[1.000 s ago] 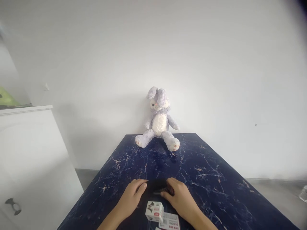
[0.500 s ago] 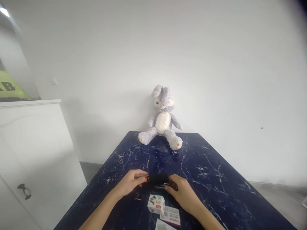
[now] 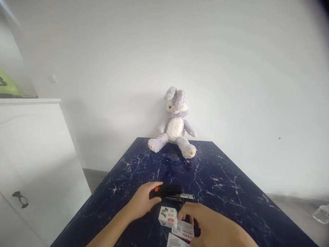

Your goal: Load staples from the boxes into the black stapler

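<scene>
A black stapler point(image 3: 169, 190) with an orange part at its left end lies on the dark blue marbled table. Its metal staple tray point(image 3: 187, 196) sticks out at the right end. My left hand point(image 3: 145, 200) grips the stapler's left end between thumb and fingers. Over the small boxes is my right hand point(image 3: 203, 216), its thumb and fingers apart and bent downward; some fingertips are hidden. Beside those fingers stands a small white box point(image 3: 168, 216) with a printed picture. A flat white and red box point(image 3: 183, 230) lies under my right hand, and another white box point(image 3: 176, 242) is nearer me.
A grey plush rabbit point(image 3: 176, 128) sits at the table's far edge against the white wall. To the left stands a white cabinet point(image 3: 38, 144) with a yellow-green item point(image 3: 10, 84) on top. A clear plastic container point(image 3: 321, 214) is at the far right, off the table.
My right hand has left the stapler's right end and moved down toward the boxes. The metal tray now shows extending rightward. My left hand has closed further round the stapler. The view has shifted slightly.
</scene>
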Demonstrator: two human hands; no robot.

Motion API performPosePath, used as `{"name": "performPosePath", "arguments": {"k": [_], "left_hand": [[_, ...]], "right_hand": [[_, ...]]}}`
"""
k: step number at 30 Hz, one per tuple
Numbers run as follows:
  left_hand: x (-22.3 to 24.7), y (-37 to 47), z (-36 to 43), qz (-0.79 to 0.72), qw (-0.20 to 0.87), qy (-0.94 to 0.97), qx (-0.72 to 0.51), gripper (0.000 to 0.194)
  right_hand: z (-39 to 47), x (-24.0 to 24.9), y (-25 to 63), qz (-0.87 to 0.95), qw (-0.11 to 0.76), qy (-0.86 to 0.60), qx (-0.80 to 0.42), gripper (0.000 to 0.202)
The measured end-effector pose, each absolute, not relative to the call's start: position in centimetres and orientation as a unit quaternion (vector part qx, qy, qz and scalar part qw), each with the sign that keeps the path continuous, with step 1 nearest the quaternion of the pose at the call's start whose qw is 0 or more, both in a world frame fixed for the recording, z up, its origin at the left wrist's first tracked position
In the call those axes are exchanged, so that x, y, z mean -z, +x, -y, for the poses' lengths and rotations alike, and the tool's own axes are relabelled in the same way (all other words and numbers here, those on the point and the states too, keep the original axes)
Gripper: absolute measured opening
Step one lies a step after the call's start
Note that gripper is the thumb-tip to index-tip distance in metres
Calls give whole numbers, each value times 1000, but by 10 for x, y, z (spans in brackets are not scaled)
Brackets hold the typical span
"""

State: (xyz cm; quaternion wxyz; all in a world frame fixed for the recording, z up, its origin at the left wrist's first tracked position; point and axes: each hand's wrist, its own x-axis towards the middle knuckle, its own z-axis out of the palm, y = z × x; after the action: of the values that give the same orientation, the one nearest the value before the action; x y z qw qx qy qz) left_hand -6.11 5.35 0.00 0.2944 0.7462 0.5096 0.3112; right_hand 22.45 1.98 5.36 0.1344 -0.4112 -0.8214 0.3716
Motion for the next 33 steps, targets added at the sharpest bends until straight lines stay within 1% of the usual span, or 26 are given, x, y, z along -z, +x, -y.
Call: {"name": "performPosePath", "arguments": {"k": [3,8,10,12,14,16,18,19,20,22,24,29,33], "left_hand": [[4,-63,-59,-523,272,738,-327,50],[5,-64,-58,-540,232,742,-323,51],[6,-62,-56,-537,206,753,-319,52],[7,-60,-56,-533,192,762,-314,52],[6,-59,-55,-525,174,770,-316,52],[2,-58,-54,-516,146,775,-333,49],[-5,-55,-49,-505,121,774,-362,42],[-10,-53,-45,-497,118,775,-373,39],[-14,-49,-41,-485,124,778,-379,37],[-22,-41,-31,-454,157,793,-375,36],[-23,-33,-25,-433,217,790,-376,36],[-10,-23,-29,-425,440,670,-422,42],[-8,-29,-34,-398,549,614,-404,49]], "right_hand": [[-19,-50,221,823,138,-412,-366,32],[-25,-40,228,836,127,-393,-362,47],[-25,-34,225,844,128,-387,-348,45],[-26,-28,218,842,156,-402,-323,40],[-28,-24,212,831,203,-426,-295,37],[-32,-24,210,811,247,-441,-295,29],[-38,-25,213,780,281,-445,-340,14],[-41,-25,214,758,297,-443,-376,13],[-43,-24,216,732,315,-439,-414,21],[-47,-18,215,681,351,-428,-479,39],[-49,-11,210,647,377,-419,-513,47],[-45,-1,195,621,385,-413,-543,52],[-39,-3,191,638,378,-412,-529,53]]}}
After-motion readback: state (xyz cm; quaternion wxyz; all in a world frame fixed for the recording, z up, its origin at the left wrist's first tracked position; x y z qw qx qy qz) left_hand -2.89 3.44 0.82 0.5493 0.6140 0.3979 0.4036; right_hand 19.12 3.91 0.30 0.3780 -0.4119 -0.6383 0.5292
